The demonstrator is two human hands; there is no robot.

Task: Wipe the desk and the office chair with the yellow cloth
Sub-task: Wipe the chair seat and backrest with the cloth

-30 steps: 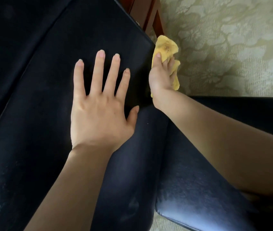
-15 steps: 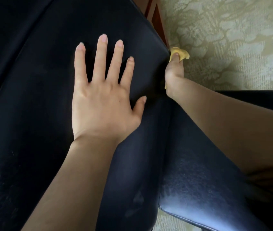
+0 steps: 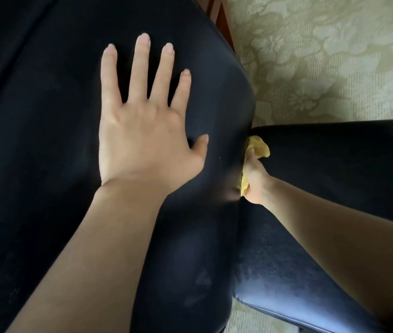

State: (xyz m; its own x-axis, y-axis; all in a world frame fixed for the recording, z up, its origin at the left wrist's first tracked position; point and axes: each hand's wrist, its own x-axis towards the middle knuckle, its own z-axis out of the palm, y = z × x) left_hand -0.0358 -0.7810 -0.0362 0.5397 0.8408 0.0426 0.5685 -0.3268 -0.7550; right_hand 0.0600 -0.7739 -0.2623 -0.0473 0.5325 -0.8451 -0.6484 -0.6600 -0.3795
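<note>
The black leather office chair fills most of the view: its backrest (image 3: 53, 131) on the left, its seat (image 3: 334, 179) on the right. My left hand (image 3: 142, 131) lies flat on the backrest with fingers spread and straight. My right hand (image 3: 254, 181) grips the yellow cloth (image 3: 259, 147) and presses it into the gap where the backrest's side edge meets the seat. Most of the cloth is hidden behind the hand and the backrest edge.
A pale green carpet with a floral pattern (image 3: 334, 56) lies beyond the chair at upper right. A reddish-brown wooden piece of furniture (image 3: 219, 18) shows at the top, just behind the backrest's corner. The seat's front edge (image 3: 286, 311) is at the bottom.
My right hand has slid the cloth down along the backrest's side edge, from its upper corner to the crease by the seat. My left hand has stayed flat on the backrest.
</note>
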